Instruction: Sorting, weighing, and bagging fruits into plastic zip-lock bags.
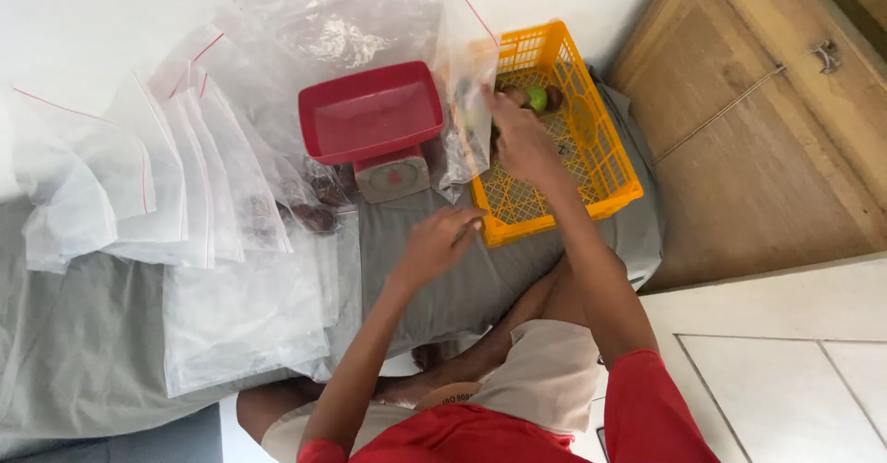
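My right hand (519, 138) reaches over the yellow plastic crate (602, 153) and grips a small dark fruit at the mouth of a clear zip bag (465, 84). More fruit, one green (537, 99) and some brown, lies in the crate's far corner. My left hand (434, 246) hovers over the grey cloth (83, 361) and pinches the bag's lower edge, fingers partly curled. A red kitchen scale with a red tray (371, 121) stands just left of the bag.
Several clear zip bags with red seals (185, 176) lie spread over the grey cloth at left; some hold dark fruit (314, 215). A wooden cabinet door (767, 149) and white tiled floor (795, 371) are at right. My crossed legs are below.
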